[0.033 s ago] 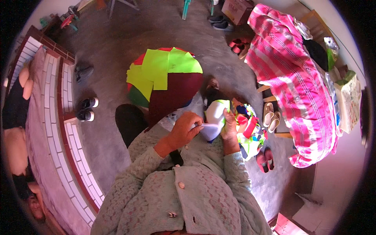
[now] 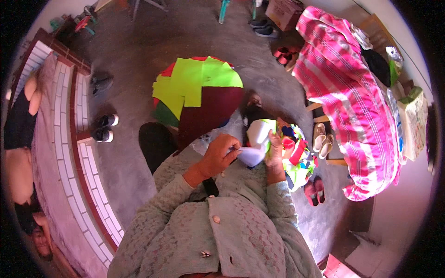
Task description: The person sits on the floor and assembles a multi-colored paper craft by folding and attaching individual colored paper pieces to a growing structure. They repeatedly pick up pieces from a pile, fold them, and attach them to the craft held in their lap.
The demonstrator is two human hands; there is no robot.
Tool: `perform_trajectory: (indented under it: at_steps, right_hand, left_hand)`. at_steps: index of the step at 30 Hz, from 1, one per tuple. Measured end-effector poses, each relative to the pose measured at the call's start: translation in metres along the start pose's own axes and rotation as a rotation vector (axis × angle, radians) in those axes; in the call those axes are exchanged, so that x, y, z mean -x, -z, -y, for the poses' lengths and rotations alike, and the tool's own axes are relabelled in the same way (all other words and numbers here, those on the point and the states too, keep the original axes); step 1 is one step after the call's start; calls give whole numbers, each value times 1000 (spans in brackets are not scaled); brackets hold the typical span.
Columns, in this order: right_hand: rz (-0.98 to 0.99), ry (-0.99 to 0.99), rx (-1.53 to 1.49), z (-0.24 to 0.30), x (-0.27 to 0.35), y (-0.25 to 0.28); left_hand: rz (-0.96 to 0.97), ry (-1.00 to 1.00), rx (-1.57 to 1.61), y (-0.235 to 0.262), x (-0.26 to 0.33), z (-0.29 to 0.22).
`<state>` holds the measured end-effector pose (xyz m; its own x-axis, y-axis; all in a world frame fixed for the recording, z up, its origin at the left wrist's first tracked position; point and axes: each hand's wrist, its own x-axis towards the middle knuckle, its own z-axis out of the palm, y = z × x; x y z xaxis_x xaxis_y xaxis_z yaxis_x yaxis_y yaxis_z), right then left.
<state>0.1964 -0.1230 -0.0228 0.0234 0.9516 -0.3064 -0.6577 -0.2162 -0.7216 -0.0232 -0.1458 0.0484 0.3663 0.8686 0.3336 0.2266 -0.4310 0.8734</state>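
Observation:
Over my lap, my left hand pinches the edge of a pale white cloth piece between thumb and fingers. My right hand is closed around the other side of it, where a bundle of white and lime cloth bulges up past my thumb. Just beyond my right hand lies a heap of cloth scraps in red, lime, white and blue. Ahead of my knees is a larger spread of flat cloth pieces, lime, dark maroon, red and green, overlapping one another.
A pink plaid cloth drapes over wooden furniture at the right. Beige shoes and dark red slippers stand beside it. Black shoes sit at the left near a white-tiled bed base, where another person lies.
The whole view has shifted slightly to the right and down. Both hands keep nearly the same hold on the white cloth.

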Motion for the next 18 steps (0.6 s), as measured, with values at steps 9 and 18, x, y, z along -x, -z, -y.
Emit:
perform_trajectory:
  at_steps: [9, 18]
  right_hand:
    - [-19, -30, -85, 5, 5, -6]
    - [34, -29, -88, 6, 4, 1]
  left_hand:
    - [-368, 192, 178, 37, -15, -22]
    - [-911, 147, 281, 118, -30, 32]
